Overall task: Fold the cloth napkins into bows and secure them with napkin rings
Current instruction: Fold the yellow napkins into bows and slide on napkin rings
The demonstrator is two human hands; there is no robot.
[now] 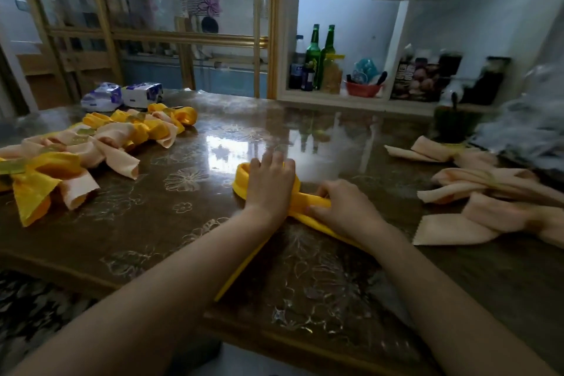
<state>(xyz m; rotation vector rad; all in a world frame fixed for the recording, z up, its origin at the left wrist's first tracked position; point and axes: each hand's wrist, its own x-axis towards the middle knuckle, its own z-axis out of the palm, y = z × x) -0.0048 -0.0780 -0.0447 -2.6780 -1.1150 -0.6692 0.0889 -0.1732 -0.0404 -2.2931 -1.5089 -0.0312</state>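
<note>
Lying under left hand (270, 185): yellow napkin (241, 176)

A glossy brown table (189, 223) is seen, covered by a clear sheet printed with flower outlines. Two packs of tissues (122, 95) are laid side by side near its far left edge. Behind the table, a white shelf unit (335, 98) is set against the wall. In its left compartment two green glass bottles (320, 50) are stood upright, flanked by a dark bottle with a blue label (297, 67) and a jar with a yellow lid (332, 73). A red bowl (363, 89) holding utensils is placed just beside the jar. To the left, glass doors in a gold-coloured frame (262, 40) are seen, and a pink flower sticker (210, 3) is stuck on the glass.
</note>
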